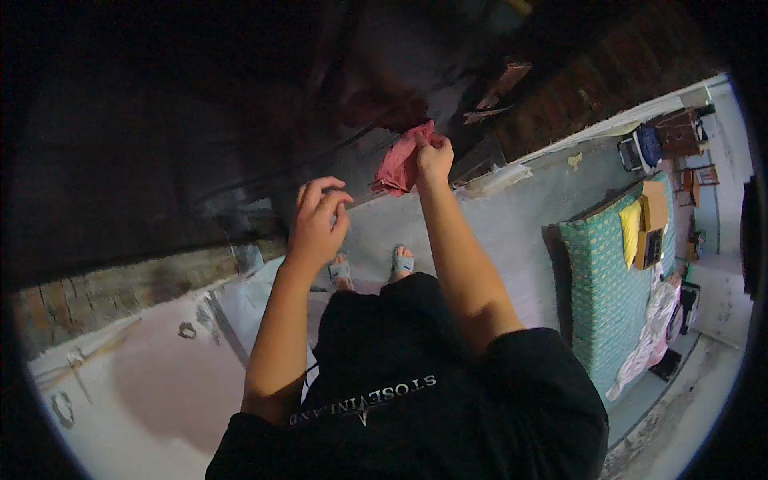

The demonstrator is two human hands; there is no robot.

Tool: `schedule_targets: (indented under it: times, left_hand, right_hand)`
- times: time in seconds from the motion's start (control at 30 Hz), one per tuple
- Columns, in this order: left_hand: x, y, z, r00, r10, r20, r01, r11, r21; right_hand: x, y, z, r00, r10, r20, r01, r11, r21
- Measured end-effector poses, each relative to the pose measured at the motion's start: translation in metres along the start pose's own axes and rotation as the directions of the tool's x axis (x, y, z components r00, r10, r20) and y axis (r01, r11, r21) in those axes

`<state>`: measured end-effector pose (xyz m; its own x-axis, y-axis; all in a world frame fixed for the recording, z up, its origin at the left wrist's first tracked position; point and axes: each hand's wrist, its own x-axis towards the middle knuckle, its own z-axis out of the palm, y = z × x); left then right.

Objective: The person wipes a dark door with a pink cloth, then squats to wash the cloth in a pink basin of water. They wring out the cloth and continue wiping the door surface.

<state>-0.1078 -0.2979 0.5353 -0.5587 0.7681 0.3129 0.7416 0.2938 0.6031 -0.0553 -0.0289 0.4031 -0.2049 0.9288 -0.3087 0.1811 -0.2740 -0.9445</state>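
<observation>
A crumpled pinkish-red cloth (397, 165) hangs from my right hand (435, 158), pinched between thumb and fingers at its upper right edge. My left hand (320, 221) is held up to the left of the cloth, apart from it. Its fingers are loosely curled and separated, with nothing between them. Beyond both hands lies a large, very dark area (180, 138) whose surface and contents are too dim to make out. Behind the cloth, a thin dark line resembling a cable (348, 141) is faintly visible.
On the right stands a mattress (600, 288) with a green patterned cover, bearing an open cardboard box (654, 207) and a yellow item (629, 231). A brick wall (576, 102) runs along the upper right. My slippered feet (403, 261) are on the grey floor (492, 222).
</observation>
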Motion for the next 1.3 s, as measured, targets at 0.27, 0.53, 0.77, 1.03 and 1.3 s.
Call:
schedule_targets:
  times: [0.27,0.53,0.77,1.03,1.3]
  left_hand:
    - [-0.030,-0.020,0.014,0.988,-0.153,-0.002,0.153,0.988,0.000]
    - [-0.020,-0.026,0.013,0.994,-0.110,0.005,0.111,0.993,-0.051]
    - [-0.011,-0.019,0.015,0.988,-0.145,0.045,0.149,0.982,-0.119]
    - [-0.018,-0.039,0.008,0.990,-0.139,-0.008,0.137,0.987,-0.086]
    - [-0.030,-0.040,0.004,0.978,-0.208,0.022,0.210,0.975,-0.072]
  right_hand:
    - [-0.035,-0.048,-0.004,0.981,-0.032,0.192,-0.007,0.980,0.198]
    - [-0.033,-0.046,0.000,0.947,0.116,0.298,-0.210,0.928,0.307]
    - [-0.003,-0.005,0.012,0.979,0.171,0.111,-0.173,0.985,0.006]
    - [-0.044,0.000,0.032,0.959,0.065,0.276,-0.098,0.989,0.109]
    - [-0.066,-0.002,0.037,0.916,0.148,0.374,-0.242,0.945,0.219]
